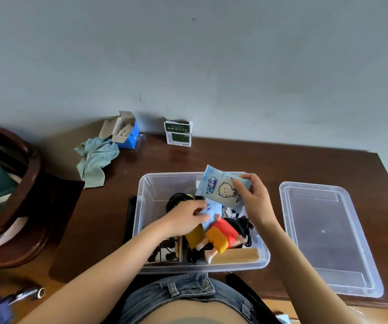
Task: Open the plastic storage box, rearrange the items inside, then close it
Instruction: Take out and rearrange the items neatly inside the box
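1. While the person's denim waistband [188, 288] fills the bottom edge of the view, both bare forearms reach forward over the dark wooden table [270, 160] into the clear plastic storage box [146, 190], which stands open just in front of the body.
2. Along the box's near wall lie a pale wooden block [237, 256] and a card with dark print [165, 250]; the card's details are too blurred to read.
3. Just beyond the block lies a toy figure [221, 237] in a red top and yellow shorts, on its side, with tangled black cables [246, 226] beside it.
4. Left hand [186, 218]: its fingers are curled, pinching a light blue packet [212, 211] low inside the box, above the figure.
5. Right hand [254, 199]: thumb and fingers are clamped on the right end of a pale blue wet-wipes pack [218, 187] printed with a cartoon face, held tilted above the box's far right corner.
6. Right of the box, apart from it, the clear lid [328, 237] lies flat on the table.
7. At the table's far edge, by the grey wall [188, 54], a green and white carton [178, 133] stands upright; further left an open blue cardboard box [127, 132] sits touching a crumpled light blue cloth [94, 160].
8. Off the table's left side stands a dark wooden chair [24, 195].
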Available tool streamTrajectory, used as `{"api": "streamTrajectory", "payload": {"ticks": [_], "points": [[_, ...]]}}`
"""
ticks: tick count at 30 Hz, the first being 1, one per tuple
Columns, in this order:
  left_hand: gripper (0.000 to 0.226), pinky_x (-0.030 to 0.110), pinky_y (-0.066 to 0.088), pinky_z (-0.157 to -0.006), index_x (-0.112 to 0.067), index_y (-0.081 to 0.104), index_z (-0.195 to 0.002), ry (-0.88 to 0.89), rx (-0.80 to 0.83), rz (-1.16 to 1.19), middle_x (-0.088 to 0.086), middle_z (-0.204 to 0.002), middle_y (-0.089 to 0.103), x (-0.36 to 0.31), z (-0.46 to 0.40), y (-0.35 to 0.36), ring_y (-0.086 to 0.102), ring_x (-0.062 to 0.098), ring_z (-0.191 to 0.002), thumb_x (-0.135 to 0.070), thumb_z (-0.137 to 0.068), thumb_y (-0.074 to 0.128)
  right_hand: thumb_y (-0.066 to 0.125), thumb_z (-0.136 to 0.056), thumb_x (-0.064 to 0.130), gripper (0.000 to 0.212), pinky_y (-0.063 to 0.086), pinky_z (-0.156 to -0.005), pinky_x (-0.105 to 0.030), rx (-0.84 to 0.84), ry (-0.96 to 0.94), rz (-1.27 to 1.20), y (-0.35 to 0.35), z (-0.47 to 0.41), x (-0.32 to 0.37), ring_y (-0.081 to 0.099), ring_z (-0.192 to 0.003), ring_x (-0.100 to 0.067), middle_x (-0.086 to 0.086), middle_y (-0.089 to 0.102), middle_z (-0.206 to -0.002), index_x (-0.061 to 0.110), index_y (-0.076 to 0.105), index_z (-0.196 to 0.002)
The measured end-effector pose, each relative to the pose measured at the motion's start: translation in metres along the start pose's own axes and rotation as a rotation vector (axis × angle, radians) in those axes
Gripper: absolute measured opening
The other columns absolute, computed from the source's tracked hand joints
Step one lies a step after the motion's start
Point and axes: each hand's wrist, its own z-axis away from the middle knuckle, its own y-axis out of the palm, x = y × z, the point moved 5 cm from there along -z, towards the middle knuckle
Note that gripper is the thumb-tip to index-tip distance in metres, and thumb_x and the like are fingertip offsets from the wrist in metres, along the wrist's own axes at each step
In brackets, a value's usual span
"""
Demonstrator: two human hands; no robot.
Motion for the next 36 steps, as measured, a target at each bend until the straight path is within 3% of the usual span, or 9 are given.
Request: {"api": "streamTrajectory", "payload": {"ticks": [2,6,13,19,22,26,29,34,36], "points": [[0.009,0.028,0.038,-0.075,-0.013,0.061,-0.088,-0.004,-0.042,0.285,0.006,-0.088,0.062,-0.011,0.005,-0.013,0.054,0.012,-0.083,-0.012,-0.093,0.054,0.056,-0.094,0.023,0.004,0.054,-0.062,-0.025,-0.049,0.001,-0.068,-0.003,-0.001,0.001,0.064,-0.078,-0.007,-0.002,0.066,-0.089,0.022,0.057,-0.090],[0.030,0.030,0.038,-0.079,0.003,0.060,-0.092,-0.067,-0.174,0.553,0.007,-0.087,0.060,-0.008,0.015,-0.042,0.055,0.015,-0.087,-0.025,-0.084,0.050,0.055,-0.095,0.026,0.008,0.051,-0.054,-0.020,-0.150,0.017,-0.165,-0.008,-0.003,0.005,0.062,-0.069,-0.002,0.004,0.064,-0.082,0.022,0.058,-0.089],[0.025,0.031,0.058,-0.067,-0.010,0.059,-0.108,-0.113,-0.330,1.162,0.011,-0.102,0.067,0.021,0.032,-0.057,0.063,0.023,-0.100,-0.007,-0.098,0.037,0.055,-0.095,0.027,0.016,0.054,-0.057,-0.022,-0.052,0.080,-0.127,-0.001,0.000,0.000,0.066,-0.068,-0.004,0.002,0.068,-0.077,0.013,0.062,-0.091],[0.023,0.017,0.045,-0.067,-0.006,0.059,-0.077,0.078,-0.538,0.685,0.001,-0.075,0.057,-0.001,0.046,-0.066,0.054,0.010,-0.076,-0.028,-0.079,0.055,0.056,-0.094,0.024,0.018,0.053,-0.052,-0.019,0.066,0.140,0.047,0.018,0.007,-0.008,0.066,-0.070,-0.010,0.001,0.069,-0.078,0.014,0.061,-0.081],[0.020,0.019,0.035,-0.067,-0.018,0.050,-0.067,0.299,-0.531,0.226,-0.003,-0.080,0.045,-0.029,0.048,-0.051,0.044,0.011,-0.073,-0.027,-0.082,0.061,0.056,-0.094,0.016,0.010,0.057,-0.060,-0.031,0.166,0.233,-0.004,0.033,0.014,-0.014,0.066,-0.071,-0.014,-0.005,0.068,-0.083,0.013,0.060,-0.086],[0.012,0.031,0.042,-0.076,-0.010,0.061,-0.077,0.527,-0.488,-0.364,0.003,-0.095,0.054,-0.044,0.047,-0.014,0.049,0.019,-0.089,-0.018,-0.083,0.068,0.038,-0.093,-0.005,0.018,0.058,-0.056,-0.032,0.266,0.348,-0.085,0.043,0.021,-0.018,0.065,-0.065,-0.017,-0.011,0.065,-0.080,0.006,0.052,-0.094],[0.012,0.033,0.045,-0.080,-0.009,0.066,-0.083,0.511,-0.470,-0.358,0.003,-0.101,0.058,-0.039,0.047,-0.013,0.053,0.020,-0.094,-0.020,-0.082,0.072,0.037,-0.091,-0.004,0.019,0.055,-0.052,-0.031,0.245,0.386,-0.169,0.039,0.023,-0.017,0.066,-0.058,-0.016,-0.012,0.067,-0.079,0.007,0.052,-0.088],[0.018,0.026,0.042,-0.093,-0.012,0.073,-0.091,0.489,-0.392,-0.214,-0.002,-0.113,0.061,-0.034,0.048,-0.020,0.055,0.012,-0.109,-0.026,-0.090,0.062,0.040,-0.097,0.049,0.042,0.055,-0.063,-0.033,0.312,0.409,-0.342,0.039,0.024,-0.019,0.070,-0.075,-0.021,-0.013,0.072,-0.089,0.018,0.067,-0.097],[0.022,0.019,0.039,-0.096,-0.012,0.074,-0.096,0.475,-0.350,-0.150,-0.003,-0.117,0.061,-0.031,0.048,-0.020,0.052,0.007,-0.114,-0.023,-0.094,0.055,0.055,-0.092,0.035,0.028,0.055,-0.066,-0.033,0.356,0.373,-0.331,0.043,0.026,-0.018,0.070,-0.080,-0.020,-0.014,0.069,-0.098,0.014,0.059,-0.110]]}}
